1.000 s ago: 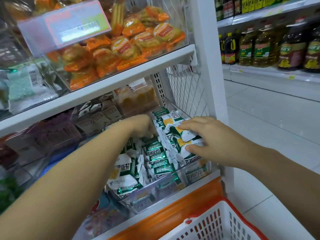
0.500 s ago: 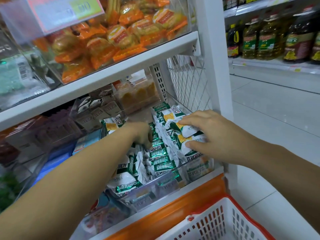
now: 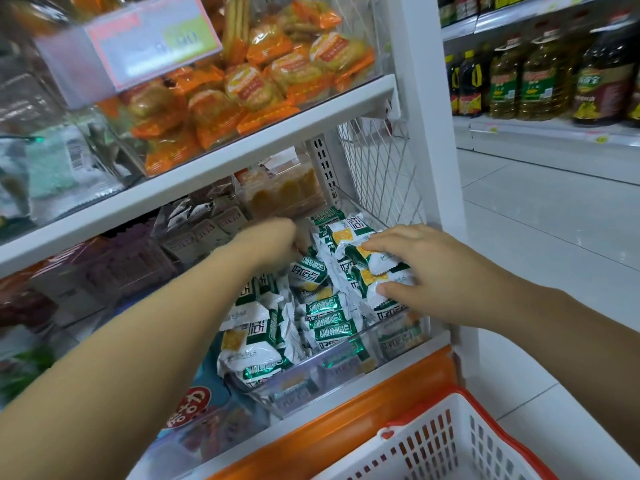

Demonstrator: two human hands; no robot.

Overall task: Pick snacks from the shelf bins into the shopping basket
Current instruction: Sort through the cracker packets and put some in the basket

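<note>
Green-and-white snack packets point(image 3: 327, 322) are being drawn from a clear bin point(image 3: 304, 393) standing at the right end of the lower tier, under the white shelf board point(image 3: 207, 174). The right hand point(image 3: 440, 271) is being clamped on a small stack of packets point(image 3: 375, 268) at the bin's right side. Fingers are being laid over the top and the thumb is being pressed in from below, evidently so that several are being taken in one lift. The left hand point(image 3: 277, 240) is being reached deep toward the back of the same bin. It is blurred and its fingers are being hidden, so whether anything is being gripped cannot be told. The hands are being worked apart, each on its own side. The shopping basket point(image 3: 446, 441) is being positioned just below the bin's front, judged so that the transfer is being made short. Its contents are not being shown. Orange packets point(image 3: 273, 77) in the upper bin are being left untouched.
</note>
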